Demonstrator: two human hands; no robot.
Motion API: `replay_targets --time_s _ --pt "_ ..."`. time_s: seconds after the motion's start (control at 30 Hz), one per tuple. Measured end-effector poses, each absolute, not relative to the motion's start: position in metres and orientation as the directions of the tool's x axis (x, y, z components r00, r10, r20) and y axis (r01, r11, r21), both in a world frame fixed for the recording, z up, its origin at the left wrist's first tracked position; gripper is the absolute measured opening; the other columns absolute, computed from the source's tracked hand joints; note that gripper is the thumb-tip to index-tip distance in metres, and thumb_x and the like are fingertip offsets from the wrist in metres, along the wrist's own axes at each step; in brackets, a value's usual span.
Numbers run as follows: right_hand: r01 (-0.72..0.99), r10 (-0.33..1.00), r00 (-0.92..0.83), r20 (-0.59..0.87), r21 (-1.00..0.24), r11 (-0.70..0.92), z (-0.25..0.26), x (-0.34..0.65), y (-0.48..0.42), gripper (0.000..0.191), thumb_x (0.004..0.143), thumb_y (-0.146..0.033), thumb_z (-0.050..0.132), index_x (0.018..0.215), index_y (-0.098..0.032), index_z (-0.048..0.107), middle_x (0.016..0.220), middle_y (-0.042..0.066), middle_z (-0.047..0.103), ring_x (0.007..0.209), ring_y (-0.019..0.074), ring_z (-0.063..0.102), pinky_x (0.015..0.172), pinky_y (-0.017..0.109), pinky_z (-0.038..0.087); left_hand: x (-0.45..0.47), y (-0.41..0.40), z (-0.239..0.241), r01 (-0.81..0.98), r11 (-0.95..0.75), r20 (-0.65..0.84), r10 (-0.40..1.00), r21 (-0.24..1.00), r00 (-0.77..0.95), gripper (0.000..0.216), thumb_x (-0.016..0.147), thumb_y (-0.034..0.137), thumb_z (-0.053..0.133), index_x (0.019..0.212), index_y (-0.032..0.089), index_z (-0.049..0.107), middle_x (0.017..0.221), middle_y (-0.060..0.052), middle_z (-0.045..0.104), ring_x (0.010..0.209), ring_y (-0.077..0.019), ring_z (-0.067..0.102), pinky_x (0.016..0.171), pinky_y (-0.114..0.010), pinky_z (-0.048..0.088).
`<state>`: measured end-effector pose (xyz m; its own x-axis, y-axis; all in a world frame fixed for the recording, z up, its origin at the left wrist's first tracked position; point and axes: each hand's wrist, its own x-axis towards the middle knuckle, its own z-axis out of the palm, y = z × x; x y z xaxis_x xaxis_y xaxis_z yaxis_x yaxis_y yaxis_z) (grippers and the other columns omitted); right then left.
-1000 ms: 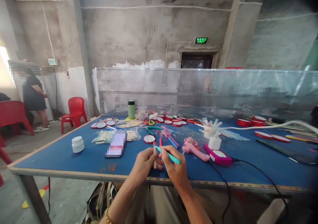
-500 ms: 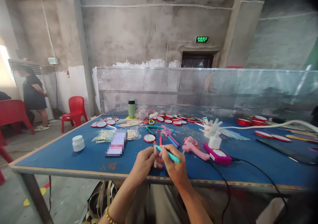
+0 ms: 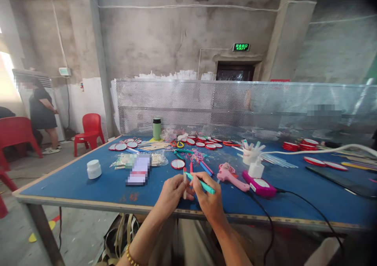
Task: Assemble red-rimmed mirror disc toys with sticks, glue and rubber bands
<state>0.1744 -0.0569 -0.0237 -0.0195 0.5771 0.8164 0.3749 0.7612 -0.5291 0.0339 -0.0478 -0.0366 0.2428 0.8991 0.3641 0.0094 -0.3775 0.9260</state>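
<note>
My left hand (image 3: 174, 191) pinches a flat wooden craft stick (image 3: 185, 191) upright near the table's front edge; the stick's upper end is red. Held like a pen, a teal marker (image 3: 207, 186) sits in my right hand (image 3: 208, 197), its tip against or very close to the stick just below the red part. Beyond my hands lie a round red-rimmed disc (image 3: 178, 164) and some pink and blue markers (image 3: 205, 168). To the right of my right hand rests a pink glue gun (image 3: 232, 178).
On the blue table (image 3: 88, 193) stand a white jar (image 3: 94, 169), a phone (image 3: 138, 170), a green bottle (image 3: 157, 129) and a magenta box (image 3: 262, 186) with a black cable. Several red-rimmed discs (image 3: 210, 146) lie farther back. A perforated metal screen (image 3: 182, 101) closes the far side.
The view has shifted very slightly. Both hands keep the same grip on the craft stick and marker, with hardly any visible movement.
</note>
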Motion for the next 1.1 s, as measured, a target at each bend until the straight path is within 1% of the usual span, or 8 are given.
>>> replay_targets --time_s 0.13,0.37,0.53,0.67,0.83,1.0,1.1 --pt "0.376 0.572 -0.012 0.820 -0.526 0.762 -0.0243 0.1745 -0.0566 0.020 0.094 -0.028 0.050 0.084 -0.020 0.065 0.071 0.001 0.068 0.063 0.0146 0.064 0.062 0.024 0.052 0.0336 -0.0475 -0.0364 0.015 -0.376 0.363 0.902 0.926 0.234 0.038 0.088 0.053 0.053 0.079 0.017 0.059 0.071 -0.003 0.071 0.063 -0.0202 0.069 0.061 -0.027 0.053" --pt "0.383 0.593 0.030 0.805 -0.557 0.737 -0.0262 0.1744 -0.0562 0.020 0.094 -0.029 0.051 0.083 -0.019 0.065 0.066 0.000 0.066 0.056 0.0131 0.062 0.055 0.023 0.051 0.0334 -0.0476 -0.0372 -0.010 -0.357 0.349 0.905 0.934 0.244 0.037 0.088 0.053 0.053 0.082 0.017 0.059 0.074 -0.004 0.072 0.061 -0.0201 0.069 0.062 -0.028 0.053" --pt "0.382 0.577 0.011 0.817 -0.537 0.753 -0.0247 0.1740 -0.0572 0.020 0.094 -0.028 0.051 0.083 -0.020 0.066 0.068 0.000 0.066 0.058 0.0129 0.062 0.058 0.023 0.051 0.0337 -0.0474 -0.0374 -0.011 -0.359 0.350 0.905 0.933 0.243 0.039 0.087 0.055 0.053 0.082 0.017 0.060 0.074 -0.004 0.072 0.061 -0.0194 0.068 0.061 -0.027 0.052" --pt "0.394 0.562 -0.003 0.827 -0.516 0.761 -0.0245 0.1742 -0.0565 0.020 0.094 -0.027 0.050 0.084 -0.020 0.066 0.069 0.001 0.067 0.062 0.0140 0.063 0.061 0.024 0.051 0.0337 -0.0466 -0.0387 -0.014 -0.363 0.356 0.903 0.932 0.239 0.037 0.087 0.053 0.053 0.081 0.017 0.061 0.073 -0.003 0.071 0.060 -0.0195 0.068 0.060 -0.027 0.052" --pt "0.388 0.574 0.016 0.819 -0.534 0.752 -0.0257 0.1739 -0.0554 0.019 0.094 -0.027 0.051 0.084 -0.020 0.066 0.069 0.000 0.067 0.059 0.0135 0.062 0.059 0.023 0.050 0.0339 -0.0475 -0.0380 -0.018 -0.368 0.362 0.901 0.929 0.239 0.035 0.088 0.051 0.053 0.082 0.017 0.061 0.072 -0.003 0.071 0.060 -0.0195 0.068 0.060 -0.027 0.052" --pt "0.399 0.570 -0.001 0.821 -0.523 0.754 -0.0247 0.1739 -0.0571 0.020 0.094 -0.028 0.051 0.083 -0.020 0.065 0.071 0.001 0.068 0.062 0.0141 0.064 0.062 0.023 0.051 0.0337 -0.0483 -0.0364 -0.002 -0.372 0.361 0.900 0.928 0.243 0.036 0.088 0.052 0.052 0.081 0.017 0.060 0.072 -0.004 0.071 0.059 -0.0194 0.068 0.060 -0.027 0.051" --pt "0.401 0.580 0.012 0.814 -0.535 0.743 -0.0245 0.1740 -0.0569 0.020 0.094 -0.028 0.050 0.083 -0.020 0.065 0.071 0.001 0.068 0.060 0.0139 0.064 0.059 0.023 0.050 0.0331 -0.0478 -0.0376 0.001 -0.371 0.359 0.900 0.929 0.246 0.036 0.089 0.052 0.052 0.083 0.017 0.060 0.073 -0.004 0.071 0.060 -0.0193 0.068 0.061 -0.027 0.051"
